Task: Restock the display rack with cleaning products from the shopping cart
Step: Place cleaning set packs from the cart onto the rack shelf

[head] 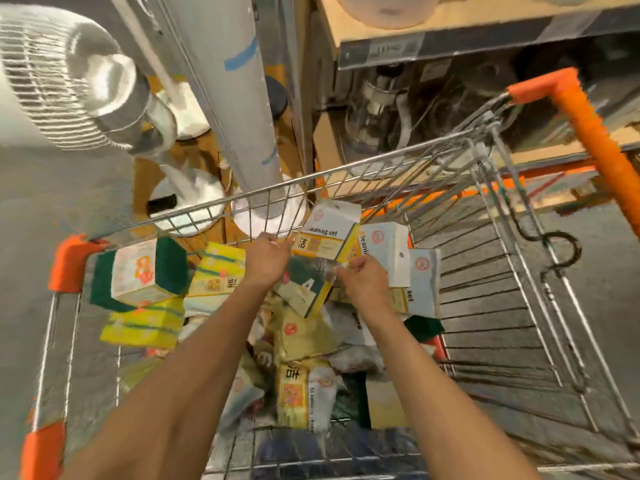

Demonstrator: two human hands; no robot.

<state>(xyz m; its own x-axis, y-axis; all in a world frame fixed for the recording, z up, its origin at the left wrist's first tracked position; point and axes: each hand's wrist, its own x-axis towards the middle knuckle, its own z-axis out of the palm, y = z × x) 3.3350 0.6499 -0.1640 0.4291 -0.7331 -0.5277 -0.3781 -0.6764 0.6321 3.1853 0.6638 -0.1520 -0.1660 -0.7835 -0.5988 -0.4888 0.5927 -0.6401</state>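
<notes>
A wire shopping cart with orange corner guards holds several packs of cleaning products. Green-and-yellow sponge packs lie at its left, and white cleaning-set cards at the far right. Both arms reach down into the cart. My left hand and my right hand grip the two sides of one plastic-wrapped cleaning pack, held tilted above the pile. My left hand's fingers curl over the pack's far edge, close to the cart's front wire wall.
A wooden display shelf with a price strip runs across the top right, dark goods beneath it. A white fan and a grey pillar stand beyond the cart's front. Grey floor lies left and right of the cart.
</notes>
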